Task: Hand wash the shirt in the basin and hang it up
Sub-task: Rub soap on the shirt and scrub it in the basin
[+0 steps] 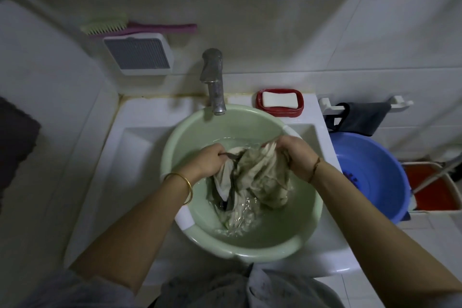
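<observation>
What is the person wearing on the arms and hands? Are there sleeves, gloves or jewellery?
Both hands and forearms are bare, no gloves. The left hand has a plain gold bangle on its wrist; the right hand has a thin brownish cord bracelet. Grey cloth near the left elbow may be a sleeve.

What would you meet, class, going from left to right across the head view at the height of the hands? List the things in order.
dark cloth → left hand → shirt → right hand → blue basin → red bin
</observation>
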Demonstrator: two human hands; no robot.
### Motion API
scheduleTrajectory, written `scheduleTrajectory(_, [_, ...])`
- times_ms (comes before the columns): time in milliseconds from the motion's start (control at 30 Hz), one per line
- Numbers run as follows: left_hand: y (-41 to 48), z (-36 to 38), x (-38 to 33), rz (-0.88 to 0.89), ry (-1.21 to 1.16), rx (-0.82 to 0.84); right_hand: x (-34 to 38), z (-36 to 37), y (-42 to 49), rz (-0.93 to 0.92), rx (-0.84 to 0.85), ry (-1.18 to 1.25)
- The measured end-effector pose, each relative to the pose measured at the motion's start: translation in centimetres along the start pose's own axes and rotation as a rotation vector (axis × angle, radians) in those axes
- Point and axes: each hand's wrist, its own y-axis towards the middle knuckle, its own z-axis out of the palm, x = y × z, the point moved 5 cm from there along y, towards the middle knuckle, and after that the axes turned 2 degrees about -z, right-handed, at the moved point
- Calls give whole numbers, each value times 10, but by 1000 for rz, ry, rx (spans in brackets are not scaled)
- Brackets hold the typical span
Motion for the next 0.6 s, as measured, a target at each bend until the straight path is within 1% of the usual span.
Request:
scheduleTrajectory(67, [-1,-4,0,11,-55,-71,-10,-1,1,11,14,-274])
scheduleTrajectory(200, [-5,-13,7,31,-77,-217,-20,8,4,-61,205,-973])
scheduleTrajectory(233, [-6,-16,10,48,-88,-243,-22,11,2,-55,236,-1096])
scheduleTrajectory(267, [-8,-17,12,63,-100,-258,-22,15,-1,-42,253,-1176])
scheduleTrajectory(300, [-10,-19,15,79,-110,-275,-21,20,-3,-68,254,-1214])
scheduleTrajectory(333, [-12,-20,18,86,-125,-289,-20,29,-4,-177,250,-1251])
scheduleTrajectory(367, [-13,-21,21,89,-147,-308,-21,41,-5,-328,271,-1281])
scheduleTrajectory(400, [-15,-22,24,77,-178,-321,-24,54,-7,-459,327,-1296])
scheduleTrajectory(433, [-16,-22,27,74,-209,-331,-31,66,-9,-514,401,-1337])
scheduleTrajectory(467, [-17,-23,28,70,-230,-328,-39,76,-9,-518,449,-1411])
scheduleTrajectory(500, [-15,-23,29,73,-231,-321,-47,83,-9,-497,456,-1501])
scheduleTrajectory(533, [-15,-23,30,69,-224,-306,-50,87,-7,-481,413,-1576])
scheduleTrajectory(600, [-13,-23,32,65,-213,-292,-46,85,-2,-443,293,-1610])
